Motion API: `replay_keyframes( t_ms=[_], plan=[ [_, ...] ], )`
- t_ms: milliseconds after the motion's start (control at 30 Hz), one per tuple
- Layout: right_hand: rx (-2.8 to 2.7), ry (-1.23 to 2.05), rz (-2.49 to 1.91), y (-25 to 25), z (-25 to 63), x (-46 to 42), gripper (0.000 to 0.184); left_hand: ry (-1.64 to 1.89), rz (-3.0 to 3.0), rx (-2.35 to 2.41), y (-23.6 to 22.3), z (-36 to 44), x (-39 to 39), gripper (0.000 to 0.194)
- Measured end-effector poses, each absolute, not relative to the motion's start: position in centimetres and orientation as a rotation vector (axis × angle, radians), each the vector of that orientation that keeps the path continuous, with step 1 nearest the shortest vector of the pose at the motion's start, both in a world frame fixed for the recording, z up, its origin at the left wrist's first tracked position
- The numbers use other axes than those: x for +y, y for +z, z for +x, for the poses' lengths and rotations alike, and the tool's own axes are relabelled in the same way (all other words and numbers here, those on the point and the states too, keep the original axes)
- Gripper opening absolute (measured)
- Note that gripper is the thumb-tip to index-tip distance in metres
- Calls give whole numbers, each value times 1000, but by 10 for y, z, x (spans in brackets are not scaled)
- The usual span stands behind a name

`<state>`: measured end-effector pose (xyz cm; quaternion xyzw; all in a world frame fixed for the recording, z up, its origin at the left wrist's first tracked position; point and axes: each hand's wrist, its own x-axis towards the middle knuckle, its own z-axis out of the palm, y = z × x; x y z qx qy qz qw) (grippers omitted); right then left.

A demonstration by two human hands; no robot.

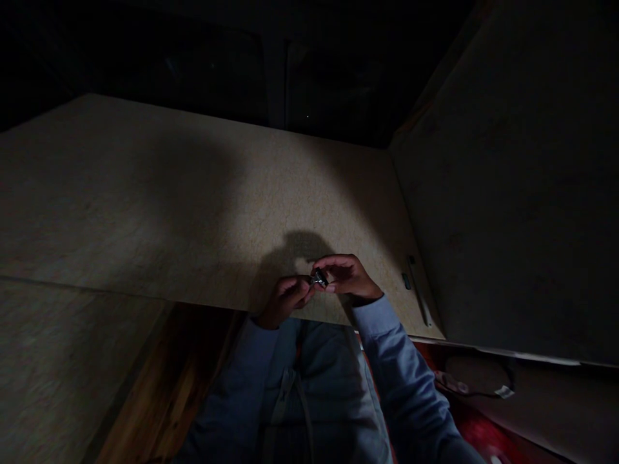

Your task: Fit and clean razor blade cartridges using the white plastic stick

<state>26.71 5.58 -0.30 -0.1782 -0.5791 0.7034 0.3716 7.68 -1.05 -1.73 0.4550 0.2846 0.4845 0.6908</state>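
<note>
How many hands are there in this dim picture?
2: the left hand and the right hand, close together by the near edge of the tabletop, both holding one small dark-and-silver object. Deep shadow could hide others.

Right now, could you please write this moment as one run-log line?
left hand: holding small black-and-silver object | right hand: same object | table: slim rod, small dark item at right

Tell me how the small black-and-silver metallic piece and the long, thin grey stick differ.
The small black-and-silver metallic piece is held by the left hand and right hand; the long, thin grey stick lies on the pale, mottled tabletop. The piece is compact, while the stick is slender and longer. The piece glints; the stick looks duller. Both have dark parts.
</note>
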Motion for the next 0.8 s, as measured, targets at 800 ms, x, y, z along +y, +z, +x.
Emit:
replay_keyframes(
  t_ms=[800],
  plan=[
    [-1411, 1617, -689, -5, 266, 57, 32, 1094, 955, 742, -15, 77, -9, 63]
  ],
)
